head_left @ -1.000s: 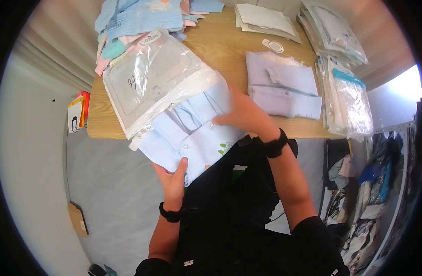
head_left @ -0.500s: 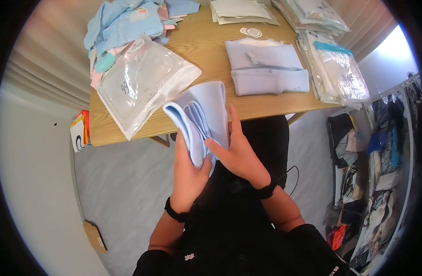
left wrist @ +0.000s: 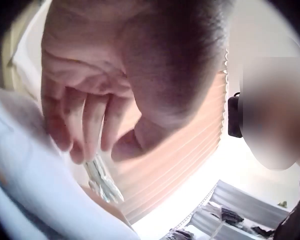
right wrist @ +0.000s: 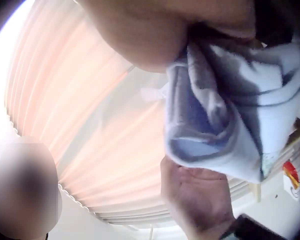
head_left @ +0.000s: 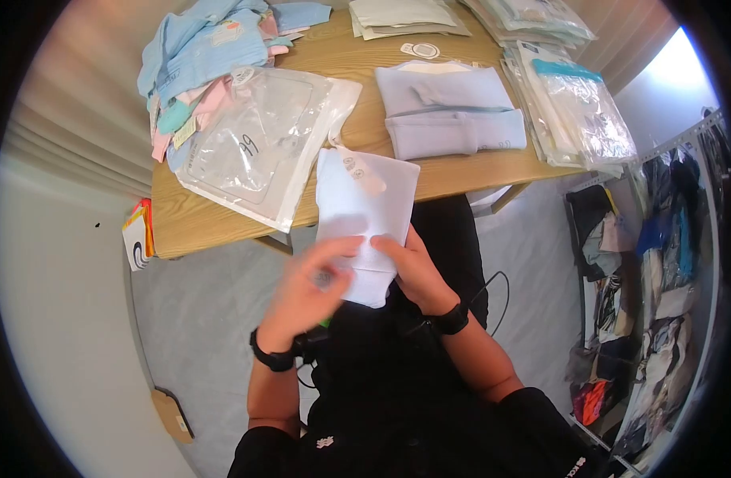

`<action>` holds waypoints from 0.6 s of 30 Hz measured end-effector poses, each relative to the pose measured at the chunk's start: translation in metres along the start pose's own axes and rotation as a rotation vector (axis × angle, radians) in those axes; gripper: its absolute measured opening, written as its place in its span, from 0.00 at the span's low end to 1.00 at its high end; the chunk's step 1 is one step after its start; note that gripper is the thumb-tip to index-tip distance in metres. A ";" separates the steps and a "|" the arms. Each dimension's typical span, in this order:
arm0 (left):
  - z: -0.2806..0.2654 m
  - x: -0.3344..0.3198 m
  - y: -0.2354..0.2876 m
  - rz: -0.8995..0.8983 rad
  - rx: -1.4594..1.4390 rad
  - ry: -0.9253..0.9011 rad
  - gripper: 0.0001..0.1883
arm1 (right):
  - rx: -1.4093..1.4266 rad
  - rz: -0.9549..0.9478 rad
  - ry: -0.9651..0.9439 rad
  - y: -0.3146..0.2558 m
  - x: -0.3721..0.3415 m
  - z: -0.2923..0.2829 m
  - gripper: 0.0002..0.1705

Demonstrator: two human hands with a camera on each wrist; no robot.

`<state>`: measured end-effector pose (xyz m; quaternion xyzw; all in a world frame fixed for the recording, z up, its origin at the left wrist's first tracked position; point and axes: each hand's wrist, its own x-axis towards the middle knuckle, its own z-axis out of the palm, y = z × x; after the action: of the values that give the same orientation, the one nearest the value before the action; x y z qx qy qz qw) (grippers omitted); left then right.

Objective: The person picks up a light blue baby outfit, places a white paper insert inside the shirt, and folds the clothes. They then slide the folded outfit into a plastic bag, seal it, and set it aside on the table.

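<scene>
- So, the folded blue garment (head_left: 357,199) is up by the near edge of the desk (head_left: 351,52)
- right hand (head_left: 418,272) grips its side, thumb on top
- left hand (head_left: 306,288) close by, fingers loosely bent
- clear bag (head_left: 282,119) on the desk

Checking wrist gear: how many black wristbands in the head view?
2: left wristband, just behind the left hand; right wristband, just behind the right hand. Neither looks hidden.

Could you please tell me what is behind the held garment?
The table shows beyond the garment; whatever it covers, including part of the right hand, cannot be seen.
</scene>
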<state>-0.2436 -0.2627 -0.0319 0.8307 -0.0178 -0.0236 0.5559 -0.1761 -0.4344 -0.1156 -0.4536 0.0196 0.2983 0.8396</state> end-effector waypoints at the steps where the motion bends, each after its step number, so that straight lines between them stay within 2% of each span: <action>1: -0.006 0.009 -0.008 0.058 -0.017 0.179 0.20 | 0.018 -0.011 0.006 0.000 -0.001 0.002 0.31; 3: -0.017 0.032 -0.006 0.108 0.326 0.468 0.17 | 0.032 -0.038 0.029 0.002 -0.004 0.002 0.32; 6: -0.025 0.066 -0.021 0.371 0.731 0.553 0.22 | 0.026 -0.071 0.041 0.007 -0.005 -0.004 0.32; 9: -0.024 0.088 -0.036 0.410 0.981 0.506 0.26 | -0.003 -0.060 -0.009 0.005 -0.009 -0.015 0.32; 12: -0.029 0.097 -0.056 0.205 0.813 0.422 0.24 | -0.094 -0.068 -0.066 0.000 -0.012 -0.024 0.33; 13: -0.028 0.097 -0.054 0.088 0.842 0.406 0.21 | -0.122 -0.060 -0.087 -0.003 -0.014 -0.026 0.34; 16: -0.029 0.095 -0.056 -0.065 0.842 0.461 0.16 | -0.169 -0.013 -0.149 -0.012 -0.021 -0.027 0.34; 18: -0.033 0.090 -0.057 0.009 0.810 0.544 0.13 | -0.198 -0.006 -0.195 -0.013 -0.021 -0.029 0.34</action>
<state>-0.1516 -0.2154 -0.0741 0.9562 0.1169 0.2055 0.1723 -0.1800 -0.4721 -0.1161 -0.5030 -0.0929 0.3389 0.7896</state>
